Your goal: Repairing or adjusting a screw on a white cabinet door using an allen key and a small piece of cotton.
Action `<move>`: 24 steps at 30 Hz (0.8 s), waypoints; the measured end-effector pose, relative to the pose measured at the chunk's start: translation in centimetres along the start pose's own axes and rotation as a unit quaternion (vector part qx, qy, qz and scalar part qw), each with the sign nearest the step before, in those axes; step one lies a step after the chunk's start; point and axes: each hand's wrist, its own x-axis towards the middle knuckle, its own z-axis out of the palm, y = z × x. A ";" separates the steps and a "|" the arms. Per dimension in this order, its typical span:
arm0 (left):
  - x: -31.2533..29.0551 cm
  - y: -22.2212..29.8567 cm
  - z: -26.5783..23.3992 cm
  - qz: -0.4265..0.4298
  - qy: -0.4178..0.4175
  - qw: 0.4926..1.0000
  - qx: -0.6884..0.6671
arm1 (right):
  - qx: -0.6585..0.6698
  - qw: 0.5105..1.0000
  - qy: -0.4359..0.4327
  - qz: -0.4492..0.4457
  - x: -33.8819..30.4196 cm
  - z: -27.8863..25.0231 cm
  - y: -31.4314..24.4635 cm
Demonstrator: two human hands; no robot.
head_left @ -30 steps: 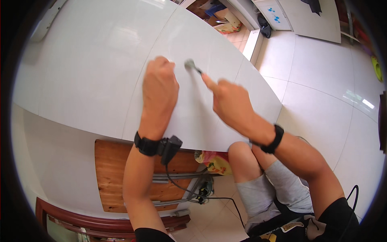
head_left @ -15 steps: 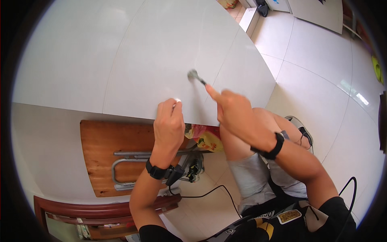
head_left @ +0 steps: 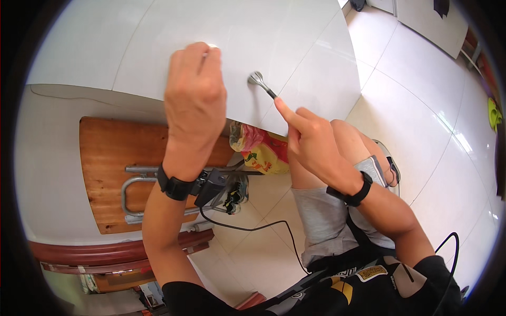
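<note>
One metal tool (head_left: 258,80) with a rounded head is held over the white tabletop (head_left: 295,31), between the near edge and the far side, left of the right-hand corner. Whether its head touches the surface cannot be told. The right hand (head_left: 316,139) is clamped on the tool, index finger stretched along the dark shaft; the rest of the handle is hidden in the curled fingers. The left hand (head_left: 195,95) has its fingers drawn together, tips around one small white piece (head_left: 213,46), mostly covered and too small to make out.

The two hands are well apart, with white surface stretching between them and running on past the tool to the view's upper limit, where the tabletop is cut off. Two thin seams cross it. Its near edge passes under the left forearm and goes out of sight by the person's legs; the right-hand corner stands over floor tiles (head_left: 421,137) that spread away to the right.

Each wrist wears one black band, two in all; the left one carries a black box (head_left: 212,187) with a cable (head_left: 253,228). Below the near edge are one wooden board (head_left: 108,174), partly behind grey metal tubing (head_left: 125,195), one red-and-yellow patterned bag (head_left: 269,154), and dark shoes (head_left: 235,196), their number unclear.
</note>
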 end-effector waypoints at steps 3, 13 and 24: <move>-2.4 1.0 1.0 0.013 -0.058 0.998 -0.020 | 0.042 0.998 0.049 -0.008 0.5 0.1 0.3; -8.6 3.3 1.4 -0.007 -0.155 0.969 -0.190 | 0.024 0.999 -0.018 0.018 -1.5 -0.4 1.1; -18.6 11.7 3.2 -0.358 0.057 0.902 -0.234 | -0.037 0.997 -0.062 -0.032 -0.5 -1.3 -0.9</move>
